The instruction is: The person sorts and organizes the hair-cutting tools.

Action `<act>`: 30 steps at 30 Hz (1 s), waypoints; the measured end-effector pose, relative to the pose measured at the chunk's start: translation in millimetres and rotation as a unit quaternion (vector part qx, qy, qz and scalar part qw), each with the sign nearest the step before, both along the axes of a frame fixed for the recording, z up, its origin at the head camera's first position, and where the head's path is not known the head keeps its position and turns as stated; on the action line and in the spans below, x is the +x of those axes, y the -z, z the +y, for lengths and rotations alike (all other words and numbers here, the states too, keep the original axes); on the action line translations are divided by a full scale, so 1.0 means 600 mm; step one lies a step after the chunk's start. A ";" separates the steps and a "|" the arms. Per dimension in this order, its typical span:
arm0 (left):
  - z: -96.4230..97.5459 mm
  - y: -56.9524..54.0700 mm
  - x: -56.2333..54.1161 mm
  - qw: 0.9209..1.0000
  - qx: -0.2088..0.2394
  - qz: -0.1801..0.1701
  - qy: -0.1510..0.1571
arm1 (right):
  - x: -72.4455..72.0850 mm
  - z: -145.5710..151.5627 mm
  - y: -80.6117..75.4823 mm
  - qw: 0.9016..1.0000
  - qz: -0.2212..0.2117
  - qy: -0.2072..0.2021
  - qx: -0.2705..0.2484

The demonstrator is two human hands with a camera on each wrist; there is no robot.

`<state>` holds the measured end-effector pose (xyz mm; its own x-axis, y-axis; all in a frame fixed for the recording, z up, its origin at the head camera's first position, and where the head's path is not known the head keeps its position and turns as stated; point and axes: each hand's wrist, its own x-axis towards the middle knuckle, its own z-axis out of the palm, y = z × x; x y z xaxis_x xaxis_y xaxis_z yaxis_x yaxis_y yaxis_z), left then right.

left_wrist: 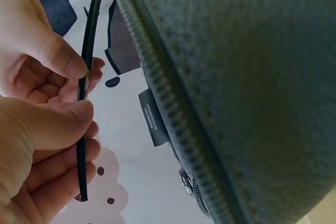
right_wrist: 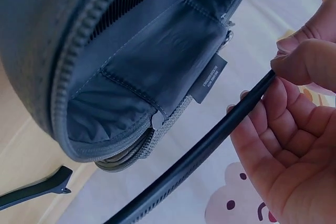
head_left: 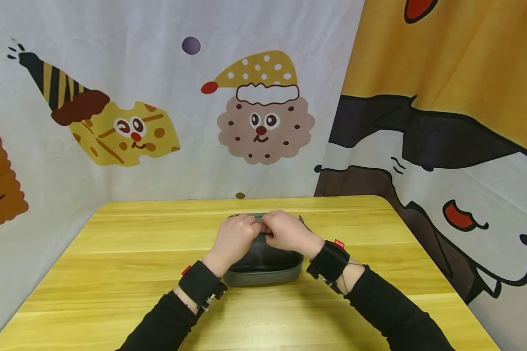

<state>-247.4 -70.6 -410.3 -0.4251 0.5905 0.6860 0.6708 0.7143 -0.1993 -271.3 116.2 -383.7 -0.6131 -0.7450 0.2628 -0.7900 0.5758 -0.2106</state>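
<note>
Both hands meet over a dark grey zip pouch (head_left: 263, 279) that stands on the table with its mouth unzipped. Between thumb and fingers, my left hand (head_left: 238, 234) pinches a slim black strip (left_wrist: 81, 156). My right hand (head_left: 287, 233) pinches the same strip close beside it, thumbs almost together. In the right wrist view the strip (right_wrist: 194, 153) is slightly curved, with a row of fine ridges along one side. The pouch's grey lining (right_wrist: 157, 56) and a black ribbed part (right_wrist: 131, 3) inside show there. The hands hide the strip in the head view.
A wood-grain table (head_left: 127, 273) carries the pouch, which has a small dark label (right_wrist: 210, 78) at its rim. Another slim black piece (right_wrist: 37, 188) with an angled end lies on the wood beside the pouch. A cartoon-print curtain (head_left: 167, 180) hangs behind the table and along its sides.
</note>
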 end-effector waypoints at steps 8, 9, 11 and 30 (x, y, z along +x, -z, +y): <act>-0.002 0.001 0.003 0.999 0.002 -0.029 -0.018 | 0.000 -0.004 0.002 1.000 0.022 0.000 0.016; -0.003 0.001 0.003 0.999 0.003 -0.035 -0.020 | 0.000 -0.004 0.002 1.000 0.024 0.002 0.019; -0.004 0.002 0.004 0.999 0.006 -0.048 -0.021 | 0.002 -0.003 0.000 0.999 0.021 0.007 0.023; -0.039 0.023 0.007 0.983 0.036 -0.174 -0.055 | -0.015 0.050 -0.008 0.997 -0.007 0.056 -0.056</act>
<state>-243.0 -93.9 -424.1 -0.6999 0.4831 0.5261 0.6073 0.7902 0.0823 -280.4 146.2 -378.8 -0.6954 -0.6378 0.3311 -0.7182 0.6328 -0.2893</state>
